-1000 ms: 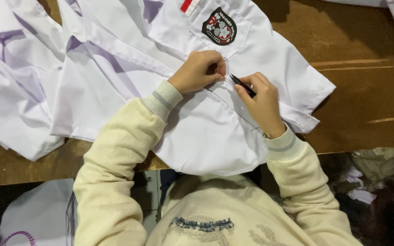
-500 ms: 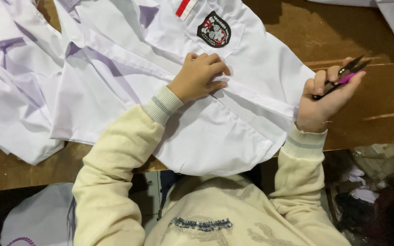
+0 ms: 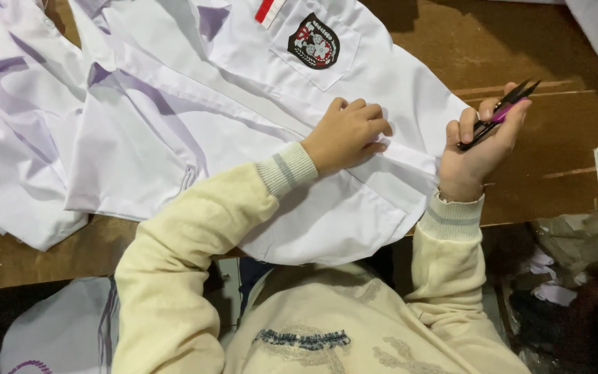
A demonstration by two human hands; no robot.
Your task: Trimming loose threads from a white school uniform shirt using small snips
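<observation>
Hands split: left hand (image 3: 351, 131) pressing flat, fingers curled, on the white shirt (image 3: 257, 118); right hand (image 3: 475, 149) raised beside it, closed around small thread snips (image 3: 496, 114).

Shirt lies under and leftward of both hands, front band running toward the right hand; snips' blades point up-right, away from it, over the wooden table (image 3: 562, 90).

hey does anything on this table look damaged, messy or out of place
Nothing looks damaged. The white shirt lies rumpled and overlapping other white garments, its hem hanging over the wooden table edge. The left hand presses it flat; the right hand holds small thread snips off the cloth.
</observation>
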